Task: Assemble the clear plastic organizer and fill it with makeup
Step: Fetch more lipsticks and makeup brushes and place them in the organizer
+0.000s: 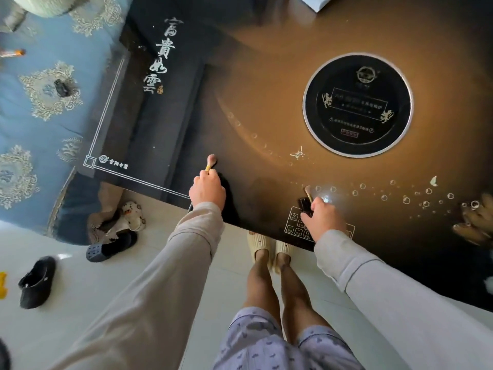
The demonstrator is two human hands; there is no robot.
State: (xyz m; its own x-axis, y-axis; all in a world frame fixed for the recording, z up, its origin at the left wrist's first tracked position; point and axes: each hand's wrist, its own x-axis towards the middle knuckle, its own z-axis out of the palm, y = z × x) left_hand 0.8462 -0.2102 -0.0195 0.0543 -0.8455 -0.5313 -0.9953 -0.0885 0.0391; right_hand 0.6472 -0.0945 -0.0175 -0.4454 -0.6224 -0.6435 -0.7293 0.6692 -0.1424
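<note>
A big dark table (266, 102) fills most of the view. It is shiny and brown in the middle and black at the sides. White writing (162, 54) runs down its left part. The white floor (66, 263) lies under the near edge of the table. A blue cloth (40, 124) with gold flowers lies to the left, just beside the table. A round black plate (357, 105) with a silver ring sits in the table, far from the hands.

Two arms in long pale sleeves reach up from below: the left sleeve (160, 276) and the right sleeve (386, 289). Between them are bare legs (266, 284) in blue shorts (266, 343) and pale slippers (262, 244), with the toes under the table edge. Two black shoes (37, 281) lie apart on the floor to the left.

The left hand (207, 190) is over the near edge of the table. Its fingers are curled tight around a pink brush (211, 161), and the soft pink tip sticks out past the hand, pointing away from the person.

The right hand (326, 218) is over a small panel of buttons (296, 225) at the table edge. Its fingers are curled around a tan brush (307, 190) and a small dark thing (305, 205) next to it. What the dark thing is, I cannot tell. Both brushes are in the hands, well apart from each other.

Some tan shapes (474, 222) at the right edge are too blurry to name.
</note>
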